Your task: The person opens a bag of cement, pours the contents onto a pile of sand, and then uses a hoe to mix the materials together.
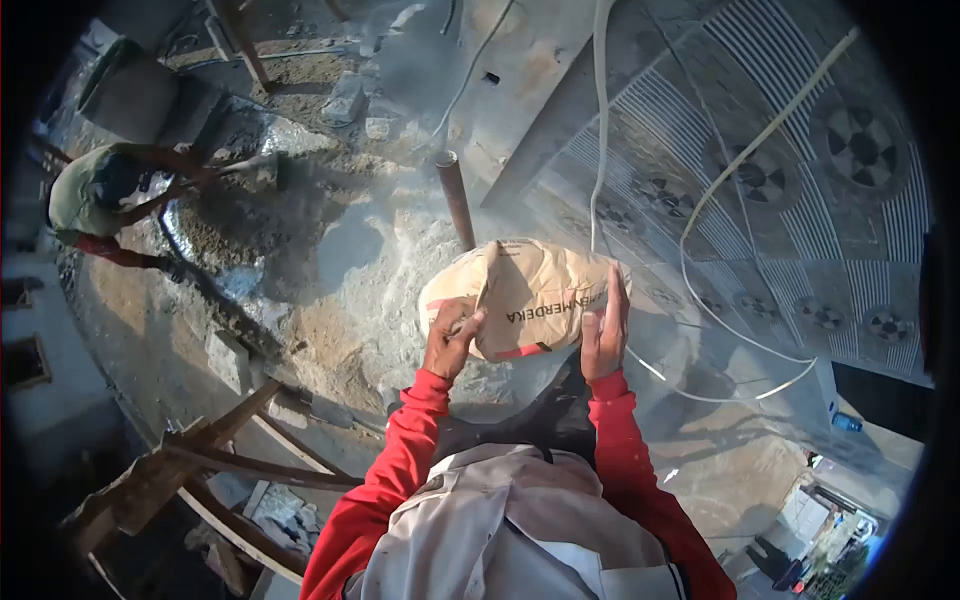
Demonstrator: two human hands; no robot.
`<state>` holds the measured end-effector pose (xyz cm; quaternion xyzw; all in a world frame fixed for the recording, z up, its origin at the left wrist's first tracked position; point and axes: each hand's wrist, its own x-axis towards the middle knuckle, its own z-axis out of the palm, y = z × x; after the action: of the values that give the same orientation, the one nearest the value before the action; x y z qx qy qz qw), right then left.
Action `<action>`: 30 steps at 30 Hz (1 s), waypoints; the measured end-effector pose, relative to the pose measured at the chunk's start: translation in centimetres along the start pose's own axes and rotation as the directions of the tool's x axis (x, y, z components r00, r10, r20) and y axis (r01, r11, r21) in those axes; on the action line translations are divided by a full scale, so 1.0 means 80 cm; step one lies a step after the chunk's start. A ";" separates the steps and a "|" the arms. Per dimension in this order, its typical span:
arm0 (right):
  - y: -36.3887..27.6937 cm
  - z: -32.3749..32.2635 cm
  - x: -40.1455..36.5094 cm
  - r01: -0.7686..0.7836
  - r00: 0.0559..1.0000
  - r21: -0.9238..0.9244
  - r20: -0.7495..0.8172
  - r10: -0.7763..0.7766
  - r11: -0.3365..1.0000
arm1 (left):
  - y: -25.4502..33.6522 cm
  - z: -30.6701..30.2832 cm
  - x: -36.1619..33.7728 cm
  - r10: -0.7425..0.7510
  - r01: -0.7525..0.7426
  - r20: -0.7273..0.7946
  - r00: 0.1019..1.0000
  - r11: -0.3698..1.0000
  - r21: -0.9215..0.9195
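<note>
Between my two hands is a tan paper cement sack (540, 290) with dark printed lettering and red marks. Its top is creased and folded over. My left hand (452, 342) grips the sack's left side, with the thumb pressed on the paper. On the other end, my right hand (606, 330) lies along the side with its fingers extended upward and the thumb near the lettering, so the sack is held between both hands. Below and around the sack is grey powder (400, 275) on the ground.
A rusty pipe (456, 200) stands just beyond the sack. At left, a bent-over person (100, 195) works a shovel (262, 172) at a mound of wet mix (240, 215). A wooden frame (190, 450) is at lower left. Pale hoses (685, 240) hang along the patterned wall (780, 170) at right.
</note>
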<state>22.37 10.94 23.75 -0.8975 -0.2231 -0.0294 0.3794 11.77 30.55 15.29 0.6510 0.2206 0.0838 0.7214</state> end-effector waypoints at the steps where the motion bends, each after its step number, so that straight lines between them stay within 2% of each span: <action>1: 0.017 -0.019 0.010 -0.003 0.967 -0.072 -0.254 -0.016 0.997 | 0.021 -0.009 -0.016 -0.241 0.234 0.007 0.971 0.933 -0.273; 2: 0.037 -0.026 0.018 -0.037 0.958 -0.093 -0.288 0.009 0.995 | 0.027 -0.020 -0.027 -0.277 0.267 0.014 0.961 0.910 -0.318; 4: 0.092 -0.011 0.017 -0.204 0.855 -0.250 -0.516 0.048 0.947 | 0.008 -0.041 -0.039 -0.300 0.302 0.058 0.952 0.894 -0.330; 5: 0.139 0.011 -0.002 -0.208 0.853 -0.248 -0.520 0.051 0.946 | 0.001 -0.048 -0.045 -0.302 0.298 0.047 0.952 0.883 -0.363; 6: 0.200 0.042 -0.030 -0.101 0.991 -0.395 -0.121 0.057 0.913 | -0.003 -0.054 -0.051 -0.309 0.295 0.029 0.951 0.872 -0.391; 7: 0.232 0.058 -0.039 0.068 0.951 -0.475 0.296 0.087 0.878 | -0.003 -0.057 -0.051 -0.317 0.287 -0.005 0.948 0.865 -0.411; 8: 0.228 0.051 -0.013 0.105 0.952 -0.458 0.304 0.044 0.882 | -0.003 -0.058 -0.040 -0.294 0.251 -0.040 0.955 0.872 -0.419; 9: 0.207 0.037 0.007 -0.121 0.978 -0.188 0.145 0.149 0.975 | -0.004 -0.061 -0.041 -0.306 0.241 -0.065 0.950 0.849 -0.471; 10: 0.176 0.023 -0.002 -0.339 0.941 0.135 0.060 0.334 0.931 | -0.003 -0.073 -0.061 -0.342 0.252 -0.091 0.935 0.824 -0.507; 11: 0.162 0.021 -0.024 -0.506 0.837 0.453 0.052 0.545 0.734 | -0.007 -0.084 -0.076 -0.347 0.265 -0.080 0.935 0.828 -0.494; 12: 0.200 0.020 -0.043 -0.616 0.787 0.377 0.299 0.539 0.691 | -0.009 -0.094 -0.074 -0.327 0.254 -0.070 0.943 0.838 -0.483; 13: 0.194 0.023 -0.046 -0.683 0.723 0.521 0.382 0.576 0.512 | -0.005 -0.101 -0.075 -0.326 0.229 -0.105 0.939 0.824 -0.518; 14: 0.143 0.019 -0.033 -0.507 0.860 0.546 0.268 0.434 0.667 | -0.003 -0.106 -0.081 -0.333 0.209 -0.127 0.934 0.800 -0.562; 15: 0.085 0.001 -0.015 -0.420 0.907 0.569 0.283 0.312 0.707 | -0.003 -0.121 -0.087 -0.319 0.162 -0.148 0.936 0.764 -0.625; 16: 0.043 -0.018 -0.001 -0.418 0.907 0.566 0.296 0.298 0.710 | 0.008 -0.131 -0.097 -0.320 0.150 -0.163 0.933 0.761 -0.631; 18: -0.022 -0.042 0.023 -0.332 0.908 0.323 0.364 0.208 0.886 | 0.038 -0.154 -0.113 -0.333 0.089 -0.242 0.911 0.733 -0.674; 20: -0.056 -0.046 0.035 -0.314 0.908 0.398 0.392 0.150 0.862 | 0.019 -0.183 -0.141 -0.281 0.049 -0.274 0.920 0.774 -0.632; 21: -0.068 -0.043 0.036 -0.307 0.906 0.466 0.409 0.106 0.830 | 0.017 -0.192 -0.152 -0.330 0.102 -0.292 0.898 0.800 -0.591; 22: -0.082 -0.032 0.041 -0.221 0.916 0.407 0.400 0.045 0.886 | 0.014 -0.201 -0.160 -0.372 0.166 -0.292 0.881 0.821 -0.546; 23: -0.096 -0.025 0.046 -0.143 0.925 0.326 0.379 0.010 0.935 | 0.001 -0.208 -0.172 -0.358 0.221 -0.363 0.860 0.904 -0.365; 24: -0.113 -0.019 0.044 -0.123 0.923 0.382 0.383 -0.036 0.916 | -0.012 -0.210 -0.173 -0.312 0.269 -0.407 0.859 0.950 -0.161; 25: -0.107 -0.002 0.033 -0.155 0.924 0.386 0.383 -0.005 0.909 | -0.002 -0.197 -0.161 0.014 0.180 -0.609 0.793 0.950 0.255; 26: -0.107 0.007 0.027 -0.189 0.928 0.393 0.372 0.032 0.900 | 0.025 -0.176 -0.146 0.413 0.112 -0.628 0.659 0.772 0.625; 27: -0.091 0.026 0.018 -0.089 0.965 0.454 0.261 -0.037 0.886 | 0.067 -0.147 -0.126 0.416 -0.026 -0.533 0.737 0.805 0.592; 28: -0.082 0.039 0.009 -0.157 0.967 0.527 0.252 0.023 0.835 | 0.108 -0.118 -0.109 0.422 -0.144 -0.441 0.792 0.831 0.537; 29: -0.073 0.046 0.003 -0.155 0.965 0.483 0.262 0.027 0.862 | 0.133 -0.098 -0.093 0.246 -0.086 -0.211 0.946 0.819 0.567; 30: -0.061 0.048 0.005 -0.147 0.961 0.446 0.275 0.021 0.883 | 0.131 -0.075 -0.068 0.226 -0.199 0.047 0.973 0.717 0.668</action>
<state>20.19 16.74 24.35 -0.7862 -0.2324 0.1598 0.5499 6.13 35.21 26.36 0.8852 0.1732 0.0936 0.4214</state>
